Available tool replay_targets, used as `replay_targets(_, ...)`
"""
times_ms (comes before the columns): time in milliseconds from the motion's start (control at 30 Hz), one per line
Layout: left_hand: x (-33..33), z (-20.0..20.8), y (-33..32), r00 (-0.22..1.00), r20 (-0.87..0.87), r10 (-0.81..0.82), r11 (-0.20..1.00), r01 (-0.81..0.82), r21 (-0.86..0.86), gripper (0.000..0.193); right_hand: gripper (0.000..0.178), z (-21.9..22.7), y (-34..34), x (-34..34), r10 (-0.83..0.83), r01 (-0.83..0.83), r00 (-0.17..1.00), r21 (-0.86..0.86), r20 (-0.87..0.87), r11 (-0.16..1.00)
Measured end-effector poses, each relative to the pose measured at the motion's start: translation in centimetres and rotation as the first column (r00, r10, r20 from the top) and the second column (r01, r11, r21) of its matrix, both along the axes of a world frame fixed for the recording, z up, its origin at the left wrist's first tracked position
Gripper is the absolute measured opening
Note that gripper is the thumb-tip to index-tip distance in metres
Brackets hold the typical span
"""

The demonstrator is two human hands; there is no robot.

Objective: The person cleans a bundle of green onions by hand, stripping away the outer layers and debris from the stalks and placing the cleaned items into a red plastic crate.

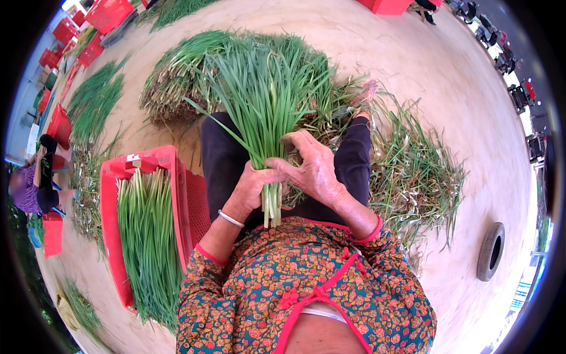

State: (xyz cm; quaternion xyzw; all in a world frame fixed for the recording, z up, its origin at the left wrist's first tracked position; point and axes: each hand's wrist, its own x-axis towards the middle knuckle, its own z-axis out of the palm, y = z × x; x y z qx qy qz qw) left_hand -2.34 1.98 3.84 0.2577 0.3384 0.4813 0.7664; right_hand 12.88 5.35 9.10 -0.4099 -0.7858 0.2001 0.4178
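Note:
A bunch of green garlic chives (259, 112) stands upright between my knees, leaves fanning away from me and pale cut-looking stems pointing at my lap. My left hand (258, 182) is wrapped round it low down, near the white stem ends. On the right side of the bunch, my right hand (311, 168) has its fingers curled against the leaves, its thumb reaching over to the left thumb. Some of the right fingertips are hidden by leaves. Just beyond the bunch lies a heap of uncleaned chives (180, 82), with brown, dirty root ends.
At my left, a red plastic crate (181, 200) holds neatly laid chives (147, 242). Stripped leaves and trimmings (415, 177) cover the floor at my right. A tyre (490, 251) is farther right. Another person (32, 183) sits at far left among red crates. Parked motorbikes (504, 59) line the far right.

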Motion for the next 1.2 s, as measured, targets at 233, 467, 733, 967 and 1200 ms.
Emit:
replay_targets(233,0.4,0.7,0.1,0.993,-0.082,0.080,0.995,-0.074,0.067,0.024,0.017,-2.1,-0.1,-0.8,0.071,-0.221,0.910,-0.334,-0.409,0.916)
replay_targets(467,1.1,0.3,0.3,0.974,0.178,0.144,0.987,-0.129,-0.093,0.024,0.018,-3.3,-1.6,2.2,-0.180,-0.687,0.475,-0.491,-0.861,0.536)
replay_targets(733,0.3,0.3,0.5,0.984,0.019,0.179,0.983,-0.178,-0.035,0.029,0.041,-5.6,2.5,10.4,-0.038,0.080,0.994,-0.430,0.106,0.899)
replay_targets(967,1.3,0.2,-0.4,0.993,-0.071,0.091,0.995,-0.088,0.045,0.035,0.040,-2.9,2.3,1.0,0.026,-0.422,0.820,-0.574,-0.572,0.702)
replay_targets(1200,0.7,0.7,-1.5,0.982,0.183,-0.049,0.997,0.038,0.062,0.044,0.031,-2.7,0.9,0.8,-0.122,-0.671,0.535,-0.508,-0.836,0.540)
